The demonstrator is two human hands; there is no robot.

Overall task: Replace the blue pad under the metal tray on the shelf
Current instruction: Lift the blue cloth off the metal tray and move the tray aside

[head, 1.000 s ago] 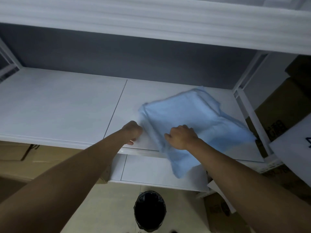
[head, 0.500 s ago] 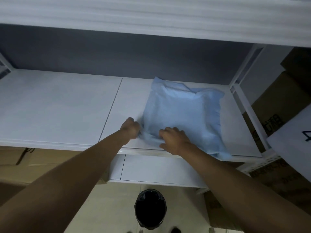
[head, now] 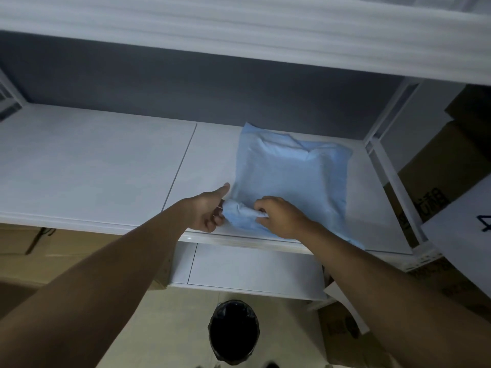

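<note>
A light blue pad (head: 291, 176) lies partly folded on the right half of the white shelf (head: 93, 166), its far edge rumpled and its near right corner hanging over the shelf's front edge. My left hand (head: 208, 211) grips the bunched near left corner of the pad, thumb stretched forward. Just to the right, my right hand (head: 279, 215) pinches the same bunched edge with curled fingers. No metal tray is in view.
Another white shelf board (head: 239, 30) hangs overhead, and a lower shelf (head: 252, 266) sits beneath. Cardboard boxes (head: 438, 168) stand beyond the white frame post (head: 390, 166) at right. A black-lined bin (head: 233, 330) stands on the floor below. More boxes (head: 32, 251) sit at lower left.
The pad dropped from a lifted, spread state onto the shelf and settled further back. Both hands closed in on its near left edge and bunched it between them.
</note>
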